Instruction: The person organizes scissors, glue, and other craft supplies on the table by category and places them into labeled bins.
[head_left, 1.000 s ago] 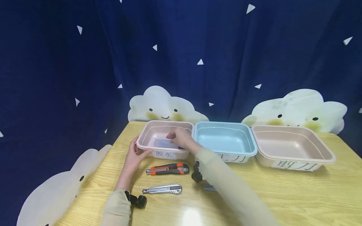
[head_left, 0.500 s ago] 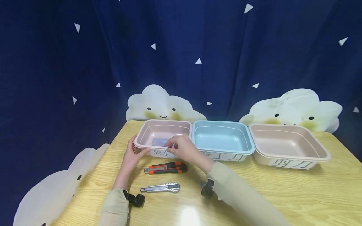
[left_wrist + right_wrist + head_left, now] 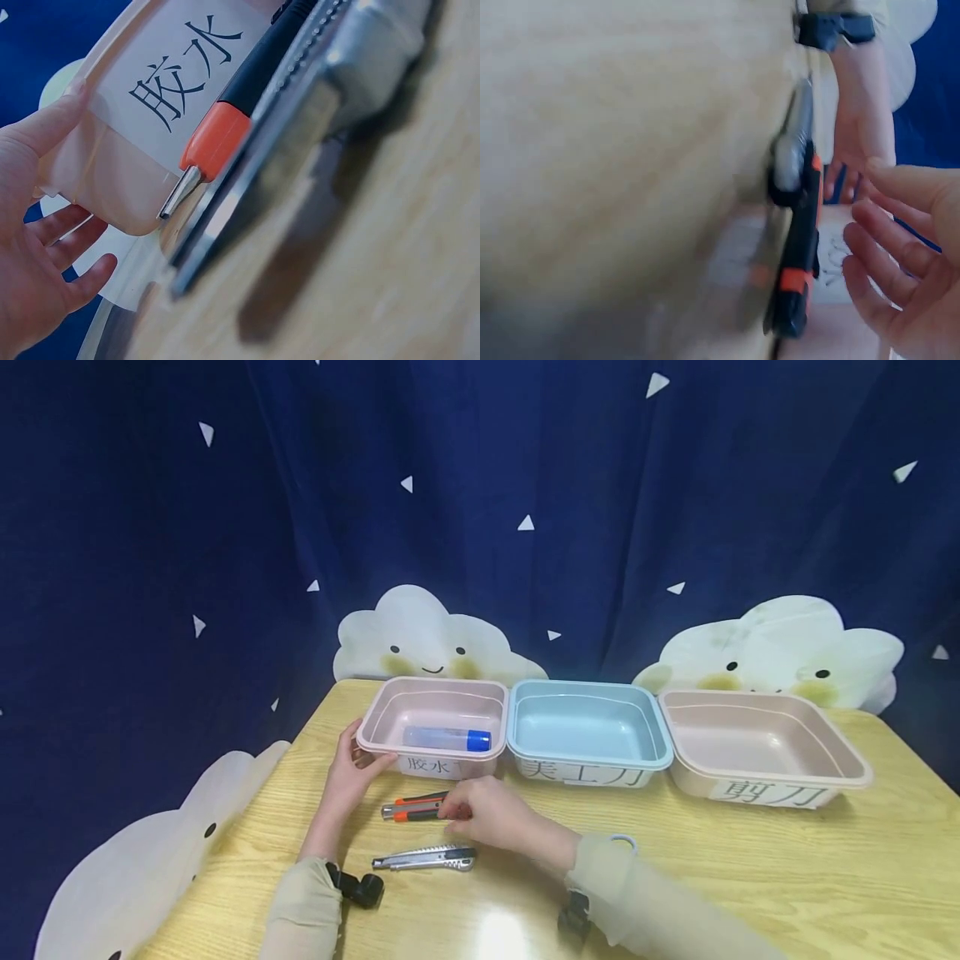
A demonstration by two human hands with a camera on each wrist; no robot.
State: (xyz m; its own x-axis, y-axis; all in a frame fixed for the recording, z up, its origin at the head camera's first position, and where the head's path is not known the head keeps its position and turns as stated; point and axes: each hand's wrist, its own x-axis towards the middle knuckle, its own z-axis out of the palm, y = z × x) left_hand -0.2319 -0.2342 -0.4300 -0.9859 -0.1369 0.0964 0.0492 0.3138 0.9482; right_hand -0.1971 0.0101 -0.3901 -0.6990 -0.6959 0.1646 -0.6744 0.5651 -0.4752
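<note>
My left hand (image 3: 354, 777) holds the front left corner of a pink bin (image 3: 498, 689), thumb on its front rim. Inside the bin lies a clear glue bottle with a blue cap (image 3: 478, 741). My right hand (image 3: 491, 814) hovers over the handle end of an orange-and-black utility knife (image 3: 416, 810), hiding that end in the head view. Its fingers are loosely bent and, in the right wrist view, apart from this knife (image 3: 799, 259). Nearer the front lies a silver utility knife (image 3: 427, 858), which looms large in the left wrist view (image 3: 330, 97).
A blue bin (image 3: 585, 768) and a beige bin (image 3: 780, 789) stand in a row right of the pink one, each with a paper label. Behind the right forearm, a small blue loop (image 3: 624, 841) peeks out. A dark blue curtain (image 3: 480, 527) hangs behind the wooden table (image 3: 735, 877).
My right hand has come out of the pink bin, moving down toward the front to the orange-and-black utility knife. The glue bottle is now uncovered. My left hand stays at the bin's corner.
</note>
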